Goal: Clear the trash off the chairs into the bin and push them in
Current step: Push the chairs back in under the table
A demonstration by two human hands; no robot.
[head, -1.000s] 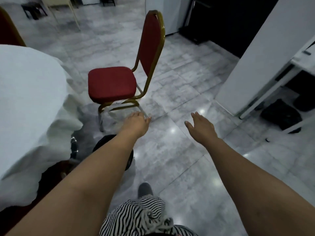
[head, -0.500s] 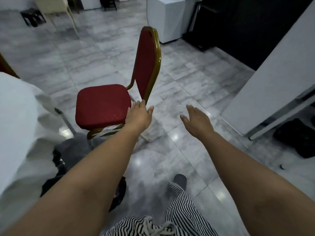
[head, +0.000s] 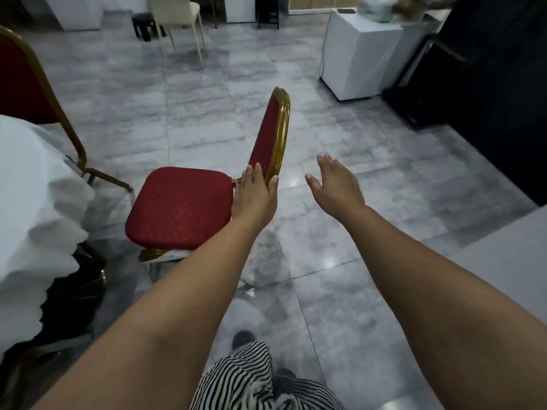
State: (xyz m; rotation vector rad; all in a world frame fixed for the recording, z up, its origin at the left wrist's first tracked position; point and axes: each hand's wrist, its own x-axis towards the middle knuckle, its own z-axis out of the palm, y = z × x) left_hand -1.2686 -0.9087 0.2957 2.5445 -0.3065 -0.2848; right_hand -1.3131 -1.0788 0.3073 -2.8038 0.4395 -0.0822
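Note:
A red padded chair (head: 180, 204) with a gold frame stands on the grey tiled floor, its seat bare and facing the white-clothed table (head: 32, 196) on the left. My left hand (head: 254, 193) is open at the lower edge of the chair's backrest, fingers on one side and thumb on the other side of the gold frame. My right hand (head: 336, 182) hovers open in the air to the right of the backrest, apart from it. A dark bin (head: 80, 285) shows under the table's edge at lower left.
A second red chair (head: 23, 84) stands at the far left behind the table. A cream chair (head: 177, 13) and a small dark stool (head: 145, 23) are at the back. A white cabinet (head: 358, 63) and dark furniture (head: 485, 84) line the right side.
I have stepped closer to the chair. My left hand has risen from below the seat to the base of the backrest. My right hand has moved up alongside.

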